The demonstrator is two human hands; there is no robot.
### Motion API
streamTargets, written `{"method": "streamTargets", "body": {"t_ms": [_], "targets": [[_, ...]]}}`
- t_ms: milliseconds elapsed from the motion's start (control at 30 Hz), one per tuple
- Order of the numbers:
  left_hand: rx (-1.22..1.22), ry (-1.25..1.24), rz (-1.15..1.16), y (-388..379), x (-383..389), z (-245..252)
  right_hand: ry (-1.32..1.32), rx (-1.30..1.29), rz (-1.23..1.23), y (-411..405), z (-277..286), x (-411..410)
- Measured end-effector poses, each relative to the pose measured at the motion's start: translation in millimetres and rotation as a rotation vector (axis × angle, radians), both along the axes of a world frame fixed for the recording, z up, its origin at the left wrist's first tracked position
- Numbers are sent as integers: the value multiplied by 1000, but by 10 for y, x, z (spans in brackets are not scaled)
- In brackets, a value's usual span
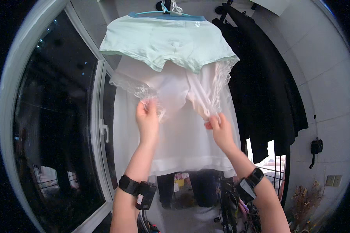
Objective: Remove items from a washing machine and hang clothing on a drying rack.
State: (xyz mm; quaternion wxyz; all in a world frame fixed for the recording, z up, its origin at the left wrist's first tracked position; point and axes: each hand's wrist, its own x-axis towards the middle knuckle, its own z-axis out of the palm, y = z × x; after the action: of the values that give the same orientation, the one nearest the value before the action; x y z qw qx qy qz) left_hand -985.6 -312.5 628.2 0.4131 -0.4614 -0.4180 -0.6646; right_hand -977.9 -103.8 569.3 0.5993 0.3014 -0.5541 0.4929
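Observation:
Pale green shorts [169, 40] hang at the top on a blue clothes hanger [166, 17]. Below them hangs a thin white garment with lace trim [175, 87], its upper part hidden behind the shorts. My left hand [147, 112] pinches the lace edge on the left. On the right, my right hand [218, 125] grips another lace edge of the same garment. The cloth between the hands is partly blurred. Behind it hangs a larger white cloth item [186, 145]. Both wrists wear black straps with small devices.
A window with a white frame [99, 116] and a handle [105, 132] stands at the left. Black clothes [259, 87] hang at the right. On the tiled wall are a crank handle [316, 147] and a socket plate [334, 180], above dried flowers [304, 198].

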Motion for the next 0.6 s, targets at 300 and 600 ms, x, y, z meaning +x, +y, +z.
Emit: {"method": "streamTargets", "body": {"t_ms": [300, 600], "targets": [[227, 98, 185, -31, -181, -225, 60, -80, 127, -60, -72, -124], [424, 155, 592, -35, 70, -257, 324, -181, -249, -163, -30, 184]]}}
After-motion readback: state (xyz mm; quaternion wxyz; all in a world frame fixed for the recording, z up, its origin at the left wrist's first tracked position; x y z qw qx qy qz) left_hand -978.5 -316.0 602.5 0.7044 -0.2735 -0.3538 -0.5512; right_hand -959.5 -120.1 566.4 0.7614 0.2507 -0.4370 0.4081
